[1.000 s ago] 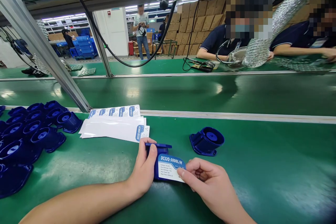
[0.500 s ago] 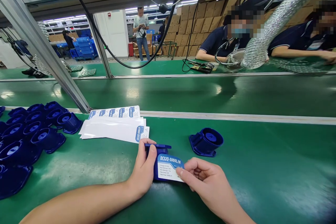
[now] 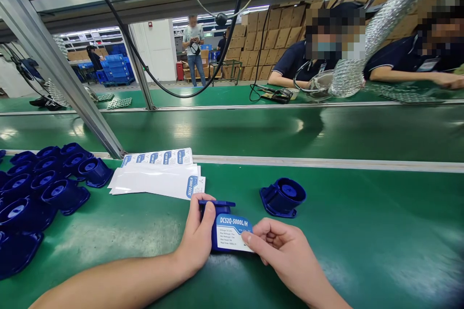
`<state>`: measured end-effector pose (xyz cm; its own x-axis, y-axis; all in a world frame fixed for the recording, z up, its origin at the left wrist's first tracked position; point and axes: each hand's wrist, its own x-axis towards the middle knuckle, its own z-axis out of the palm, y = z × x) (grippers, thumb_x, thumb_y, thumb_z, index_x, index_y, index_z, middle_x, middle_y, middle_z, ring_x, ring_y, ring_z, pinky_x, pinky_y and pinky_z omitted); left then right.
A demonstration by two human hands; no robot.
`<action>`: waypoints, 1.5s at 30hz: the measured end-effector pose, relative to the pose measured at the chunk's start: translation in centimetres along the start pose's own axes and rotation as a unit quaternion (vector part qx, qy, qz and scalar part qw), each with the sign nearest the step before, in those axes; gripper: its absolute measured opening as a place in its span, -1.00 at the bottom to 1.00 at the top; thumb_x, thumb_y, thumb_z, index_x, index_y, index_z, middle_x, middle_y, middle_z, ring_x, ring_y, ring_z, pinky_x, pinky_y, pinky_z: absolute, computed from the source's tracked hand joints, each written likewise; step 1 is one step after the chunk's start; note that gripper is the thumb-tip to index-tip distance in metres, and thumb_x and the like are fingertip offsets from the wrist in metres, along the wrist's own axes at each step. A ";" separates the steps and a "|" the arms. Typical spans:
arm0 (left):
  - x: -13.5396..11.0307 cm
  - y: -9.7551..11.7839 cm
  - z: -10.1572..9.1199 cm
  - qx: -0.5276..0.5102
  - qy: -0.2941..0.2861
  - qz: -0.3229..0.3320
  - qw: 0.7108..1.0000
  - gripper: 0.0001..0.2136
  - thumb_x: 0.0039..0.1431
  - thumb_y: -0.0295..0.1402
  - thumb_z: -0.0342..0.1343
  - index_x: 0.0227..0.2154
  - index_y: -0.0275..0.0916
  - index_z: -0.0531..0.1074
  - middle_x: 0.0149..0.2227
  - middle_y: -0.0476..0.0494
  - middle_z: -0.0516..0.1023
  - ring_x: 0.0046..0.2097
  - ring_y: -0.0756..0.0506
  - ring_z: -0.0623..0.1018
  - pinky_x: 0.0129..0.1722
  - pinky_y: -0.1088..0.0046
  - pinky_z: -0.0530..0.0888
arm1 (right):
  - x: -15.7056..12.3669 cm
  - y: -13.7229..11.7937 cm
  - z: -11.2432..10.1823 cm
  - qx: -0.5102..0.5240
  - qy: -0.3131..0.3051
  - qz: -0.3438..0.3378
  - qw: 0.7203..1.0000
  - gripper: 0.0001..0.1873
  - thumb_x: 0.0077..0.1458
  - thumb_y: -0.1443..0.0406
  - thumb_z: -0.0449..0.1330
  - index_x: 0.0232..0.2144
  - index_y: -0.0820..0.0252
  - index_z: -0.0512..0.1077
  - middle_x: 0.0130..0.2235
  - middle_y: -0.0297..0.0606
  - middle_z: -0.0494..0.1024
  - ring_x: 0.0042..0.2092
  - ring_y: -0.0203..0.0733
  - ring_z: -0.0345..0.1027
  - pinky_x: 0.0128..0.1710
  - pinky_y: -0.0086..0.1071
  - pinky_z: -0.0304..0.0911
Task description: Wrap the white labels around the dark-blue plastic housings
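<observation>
My left hand (image 3: 197,236) is closed around a dark blue plastic housing (image 3: 223,207), tipped on its side with its flange upward. Between thumb and fingertips, my right hand (image 3: 282,246) pinches the right edge of a blue-and-white label (image 3: 234,232) printed DC52Q-5000L/H. The label lies over the front of the housing; how much of it is stuck down I cannot tell. To the right behind my hands, a second blue housing (image 3: 284,196) stands on the green bench. Beyond my left hand are label sheets (image 3: 155,177), some blank and some bearing labels.
Several blue housings (image 3: 47,178) crowd the bench's left side. A metal post (image 3: 83,87) slants up at left, and a black cable (image 3: 170,92) hangs across. Beyond the green belt (image 3: 224,130), two co-workers (image 3: 290,65) sit near a foil duct (image 3: 348,75).
The view has shifted very slightly. Both hands keep nearly the same hold on the housing and the label.
</observation>
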<state>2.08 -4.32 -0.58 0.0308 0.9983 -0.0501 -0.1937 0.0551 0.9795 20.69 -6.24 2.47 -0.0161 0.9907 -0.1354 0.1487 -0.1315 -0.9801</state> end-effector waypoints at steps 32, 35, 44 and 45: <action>-1.4 -0.9 -0.6 0.130 -0.094 0.130 0.979 -0.69 0.53 -0.01 -0.16 0.04 -0.10 0.25 0.24 -0.26 0.24 0.29 -0.23 0.28 0.34 0.13 0.22 | 1.2 0.7 1.5 0.051 -0.093 -0.076 0.992 -0.40 0.03 0.17 0.46 0.10 0.16 0.44 0.00 -0.04 0.71 0.04 0.10 0.60 0.12 -0.03 0.44; -1.3 -0.9 -0.6 0.130 -0.091 0.131 0.979 -0.70 0.54 -0.01 -0.16 0.03 -0.10 0.24 0.24 -0.25 0.24 0.28 -0.22 0.29 0.33 0.12 0.24 | 1.0 1.0 1.5 0.023 -0.088 -0.090 0.992 -0.39 0.04 0.19 0.45 0.12 0.14 0.42 0.02 -0.08 0.68 0.05 0.08 0.57 0.09 -0.06 0.44; -0.7 -0.8 -0.6 0.054 -0.050 0.094 0.993 -0.60 0.42 0.12 0.03 -0.02 -0.12 0.34 0.14 -0.20 0.39 0.19 -0.20 0.41 0.21 0.24 0.42 | 0.2 0.5 1.6 -0.131 -0.120 -0.096 0.979 -0.01 -0.14 0.25 0.51 0.31 0.03 0.19 0.10 -0.13 0.57 0.04 0.13 0.49 0.02 -0.05 0.40; -0.5 -0.8 -0.7 0.046 -0.036 0.078 0.995 -0.58 0.41 0.13 0.05 -0.03 -0.12 0.35 0.11 -0.20 0.42 0.16 -0.20 0.44 0.19 0.25 0.45 | 0.3 0.7 1.7 -0.135 -0.124 -0.092 0.979 0.14 -0.22 0.29 0.54 0.36 0.02 0.12 0.12 -0.11 0.56 0.06 0.16 0.48 0.06 -0.01 0.38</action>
<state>1.51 -4.88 -1.52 0.0788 0.9903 0.1144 -0.1113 -0.1053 0.9882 19.12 -6.10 1.50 -0.3014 0.9532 -0.0229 0.3752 0.0965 -0.9219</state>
